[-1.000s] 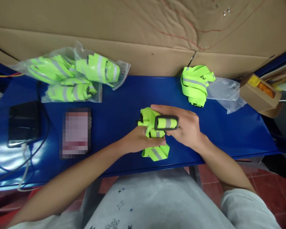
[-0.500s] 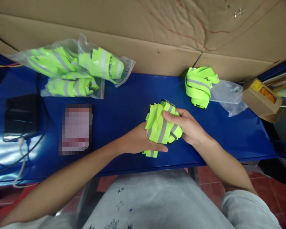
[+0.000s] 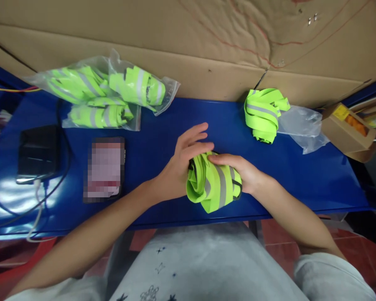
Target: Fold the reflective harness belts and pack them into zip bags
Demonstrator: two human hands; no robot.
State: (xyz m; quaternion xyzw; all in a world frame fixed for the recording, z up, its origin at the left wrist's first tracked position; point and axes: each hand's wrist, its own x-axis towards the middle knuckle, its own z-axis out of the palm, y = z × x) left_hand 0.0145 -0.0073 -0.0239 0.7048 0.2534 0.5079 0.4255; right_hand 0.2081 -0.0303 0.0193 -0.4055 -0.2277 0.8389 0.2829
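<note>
A rolled bundle of neon-yellow reflective strap (image 3: 219, 188) with grey stripes is above the front part of the blue table (image 3: 163, 167). My right hand (image 3: 247, 171) grips its right side, thumb across the top; the other fingers are hidden behind it. At the bundle's left end, my left hand (image 3: 183, 163) has its fingers stretched out and apart, close against the roll. Whether the left palm touches it is hidden. A black buckle or edge (image 3: 237, 184) shows on the right of the bundle.
Clear bags with rolled yellow straps (image 3: 98, 113) lie at the back left. Another loose strap bundle (image 3: 261, 115) sits back right, by a clear plastic bag (image 3: 301, 123) and a cardboard box (image 3: 347, 131). A phone (image 3: 105, 167) and a black device (image 3: 39, 152) with cables are on the left.
My left hand has loosened from around the bundle and its fingers have spread upward. The bundle has turned, so its coiled left end shows, and the loose tail below is no longer visible.
</note>
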